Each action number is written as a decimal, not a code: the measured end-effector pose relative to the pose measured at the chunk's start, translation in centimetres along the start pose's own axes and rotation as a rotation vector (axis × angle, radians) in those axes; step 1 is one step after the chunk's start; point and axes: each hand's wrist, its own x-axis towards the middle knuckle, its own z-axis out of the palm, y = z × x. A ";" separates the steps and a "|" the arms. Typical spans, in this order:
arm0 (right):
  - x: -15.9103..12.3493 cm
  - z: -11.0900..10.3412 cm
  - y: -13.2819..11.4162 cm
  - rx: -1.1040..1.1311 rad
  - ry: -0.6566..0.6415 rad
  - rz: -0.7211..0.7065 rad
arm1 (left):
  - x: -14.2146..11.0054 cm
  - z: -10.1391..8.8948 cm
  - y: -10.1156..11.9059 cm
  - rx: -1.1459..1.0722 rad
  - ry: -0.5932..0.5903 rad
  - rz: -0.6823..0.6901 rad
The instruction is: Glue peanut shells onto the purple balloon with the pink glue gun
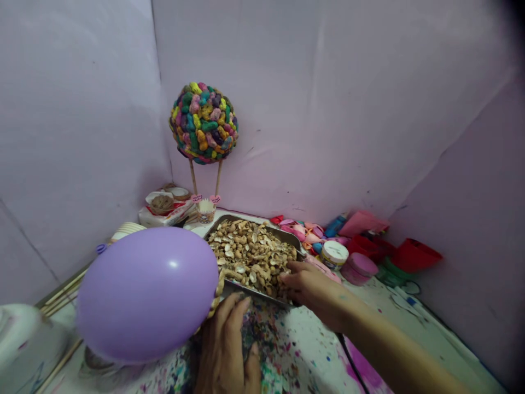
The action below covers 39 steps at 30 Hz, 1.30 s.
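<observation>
A large purple balloon (147, 295) fills the left foreground, with peanut shells (216, 293) lined along its right end. My left hand (229, 342) lies against that end, back up, its fingers stretched out and thumb apart; the fingers nearest the balloon are partly hidden. A metal tray (262, 295) in front is heaped with brown peanut shells (250, 254). Reaching in from the right, my right hand (309, 284) has its bent fingertips among the shells at the tray's right side. Whatever its fingers close on is hidden.
A multicoloured peanut-shell ball (204, 123) stands on sticks above a small cup (205, 210) at the back. Deflated balloons (303, 232), a white-lidded jar (334, 254), a pink-lidded jar (359, 268) and red containers (416, 255) sit right. A white bottle (28, 345) stands front left.
</observation>
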 end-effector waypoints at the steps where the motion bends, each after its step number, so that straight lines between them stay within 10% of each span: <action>1: 0.0 0.2 -0.3 0.063 -0.024 0.053 | 0.0 0.0 0.1 -0.001 -0.003 -0.003; 13: 2.4 2.4 -1.4 0.530 -0.126 0.433 | -0.1 0.2 0.2 -0.006 0.010 -0.037; 30: 3.1 3.2 -8.2 0.373 -0.164 -0.067 | -0.3 0.1 -0.3 -0.018 -0.046 -0.034; 39: 0.6 -0.6 -5.3 -0.080 0.058 -0.324 | -0.1 -0.1 0.0 -0.033 -0.043 -0.025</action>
